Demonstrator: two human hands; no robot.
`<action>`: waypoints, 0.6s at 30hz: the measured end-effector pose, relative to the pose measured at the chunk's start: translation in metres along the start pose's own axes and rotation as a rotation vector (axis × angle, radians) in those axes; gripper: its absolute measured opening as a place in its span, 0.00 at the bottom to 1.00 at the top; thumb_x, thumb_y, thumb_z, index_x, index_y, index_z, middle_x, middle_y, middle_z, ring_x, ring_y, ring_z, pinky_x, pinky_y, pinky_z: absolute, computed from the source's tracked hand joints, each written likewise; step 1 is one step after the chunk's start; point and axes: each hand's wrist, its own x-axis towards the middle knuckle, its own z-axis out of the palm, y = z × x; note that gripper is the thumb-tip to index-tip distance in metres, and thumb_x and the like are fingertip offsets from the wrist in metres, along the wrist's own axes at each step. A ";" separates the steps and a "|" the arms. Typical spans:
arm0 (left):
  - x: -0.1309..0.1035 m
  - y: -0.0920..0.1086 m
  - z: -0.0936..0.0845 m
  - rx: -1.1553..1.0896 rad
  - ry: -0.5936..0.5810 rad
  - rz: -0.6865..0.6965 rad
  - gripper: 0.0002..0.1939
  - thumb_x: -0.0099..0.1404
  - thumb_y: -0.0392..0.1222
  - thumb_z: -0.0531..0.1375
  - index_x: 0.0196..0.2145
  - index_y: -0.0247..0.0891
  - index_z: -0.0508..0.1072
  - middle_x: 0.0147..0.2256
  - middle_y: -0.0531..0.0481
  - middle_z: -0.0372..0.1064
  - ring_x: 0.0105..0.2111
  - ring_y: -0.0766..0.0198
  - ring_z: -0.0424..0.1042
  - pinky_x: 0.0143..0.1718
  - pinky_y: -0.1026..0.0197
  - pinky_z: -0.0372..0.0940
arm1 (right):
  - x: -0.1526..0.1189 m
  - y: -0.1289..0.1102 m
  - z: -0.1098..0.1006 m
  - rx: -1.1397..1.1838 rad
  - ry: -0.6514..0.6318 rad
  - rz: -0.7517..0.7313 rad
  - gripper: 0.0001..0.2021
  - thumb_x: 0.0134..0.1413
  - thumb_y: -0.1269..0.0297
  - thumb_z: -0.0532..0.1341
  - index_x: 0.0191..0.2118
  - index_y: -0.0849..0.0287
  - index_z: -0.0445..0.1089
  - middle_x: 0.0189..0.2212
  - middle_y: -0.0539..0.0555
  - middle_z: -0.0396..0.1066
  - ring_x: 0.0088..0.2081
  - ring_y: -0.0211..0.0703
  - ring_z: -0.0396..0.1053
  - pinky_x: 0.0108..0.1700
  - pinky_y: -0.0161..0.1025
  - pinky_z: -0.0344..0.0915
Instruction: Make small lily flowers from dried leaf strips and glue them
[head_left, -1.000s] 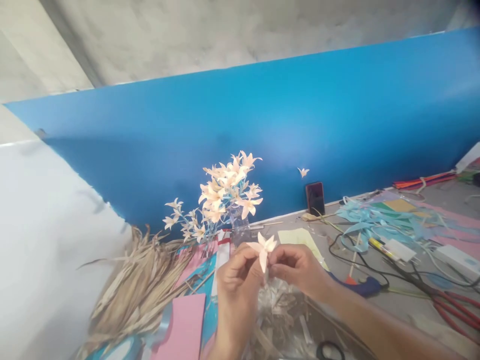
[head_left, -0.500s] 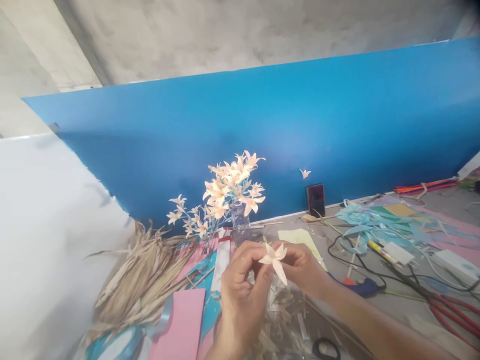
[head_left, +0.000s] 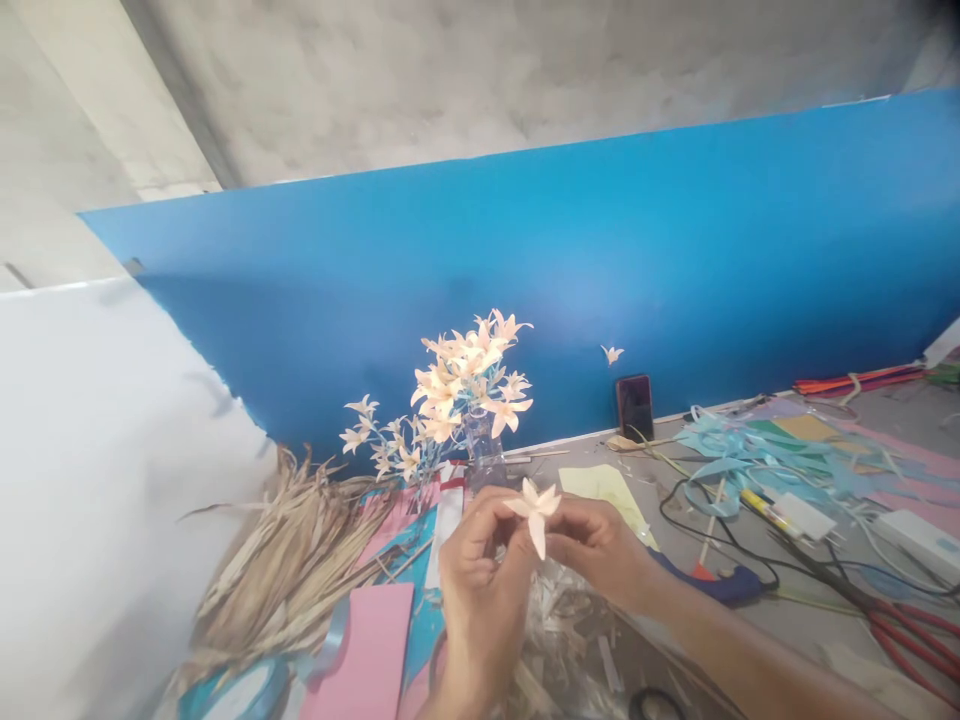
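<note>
A pale cream artificial flower (head_left: 537, 510) with pointed petals faces up between my two hands. My left hand (head_left: 480, 560) is closed around its underside, thumb and fingers pinched below the petals. From the other side my right hand (head_left: 600, 545) pinches close under the same bloom, its fingertips partly hidden behind the petals. The stem cannot be seen. Just beyond my hands, a clear vase (head_left: 484, 450) holds a bunch of similar cream flowers (head_left: 465, 375) on light blue stems. A smaller cluster of flowers (head_left: 382, 440) leans to its left.
Dried husks (head_left: 292, 560) lie at left beside a pink sheet (head_left: 364, 640) and a blue ribbon roll (head_left: 240, 690). A phone (head_left: 634, 408) leans on the blue partition (head_left: 675, 250). At right are pale blue ribbons (head_left: 720, 445), cables and a dark blue glue gun (head_left: 720, 585). Scraps lie below my hands.
The flower has turned slightly and shifted left between my fingers. Both hands keep nearly the same place and pinch. The camera view has tilted a little, so the background sits slightly lower.
</note>
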 end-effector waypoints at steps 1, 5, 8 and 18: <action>0.001 -0.002 0.001 -0.006 0.012 -0.028 0.05 0.58 0.39 0.64 0.26 0.38 0.74 0.29 0.51 0.69 0.26 0.66 0.67 0.24 0.66 0.59 | 0.000 0.000 0.000 -0.006 0.007 0.004 0.16 0.57 0.49 0.64 0.31 0.58 0.76 0.29 0.53 0.72 0.33 0.43 0.67 0.37 0.39 0.63; 0.004 -0.008 0.001 -0.013 0.007 -0.128 0.06 0.55 0.43 0.67 0.30 0.38 0.77 0.26 0.51 0.71 0.19 0.69 0.62 0.20 0.67 0.58 | 0.001 0.000 0.001 -0.016 0.005 0.013 0.17 0.58 0.49 0.63 0.28 0.59 0.74 0.25 0.51 0.69 0.30 0.41 0.65 0.34 0.37 0.61; 0.005 -0.006 0.001 -0.010 0.013 -0.165 0.07 0.55 0.43 0.67 0.31 0.38 0.77 0.23 0.53 0.70 0.18 0.69 0.61 0.20 0.67 0.58 | 0.001 0.001 0.000 -0.027 0.010 0.002 0.17 0.58 0.50 0.63 0.28 0.59 0.74 0.25 0.51 0.69 0.29 0.40 0.65 0.34 0.36 0.61; 0.009 -0.006 -0.007 0.154 -0.184 -0.046 0.06 0.60 0.41 0.63 0.28 0.37 0.78 0.27 0.50 0.72 0.28 0.63 0.68 0.29 0.65 0.60 | 0.006 0.004 -0.010 -0.055 0.018 -0.011 0.16 0.56 0.50 0.64 0.34 0.59 0.78 0.31 0.54 0.74 0.33 0.43 0.69 0.36 0.38 0.64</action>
